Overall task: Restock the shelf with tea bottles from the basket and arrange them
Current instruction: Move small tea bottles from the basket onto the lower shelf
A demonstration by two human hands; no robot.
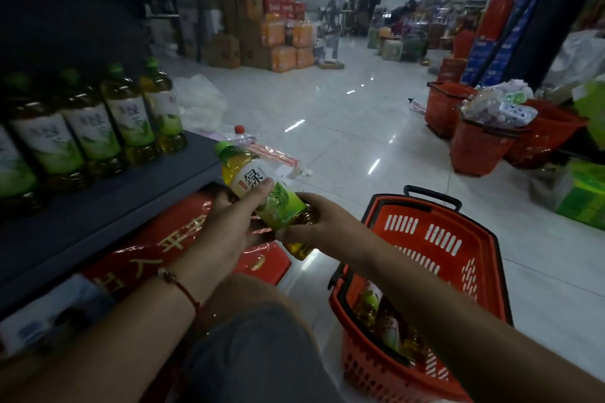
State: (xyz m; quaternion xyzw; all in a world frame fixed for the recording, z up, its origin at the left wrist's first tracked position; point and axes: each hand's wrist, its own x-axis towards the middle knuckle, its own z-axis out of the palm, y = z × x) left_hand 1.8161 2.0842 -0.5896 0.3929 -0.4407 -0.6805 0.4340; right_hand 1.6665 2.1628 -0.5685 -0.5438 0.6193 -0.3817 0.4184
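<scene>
A green-capped tea bottle [258,190] is held tilted, cap up and to the left, just off the right end of the dark shelf [108,206]. My left hand [229,226] grips its label from the left. My right hand [304,222] holds its lower end. Several matching tea bottles [98,127] stand in a row along the shelf. The red basket [458,249] sits on the floor at the lower right, with more tea bottles [386,327] lying inside, partly hidden by my right forearm.
Red packaged goods [170,239] fill the level under the shelf. Loose wrappers and a red-capped bottle [240,132] lie on the tiled floor beyond the shelf end. More red baskets [478,144] with goods stand at the right. Stacked cartons [281,42] and people are far back.
</scene>
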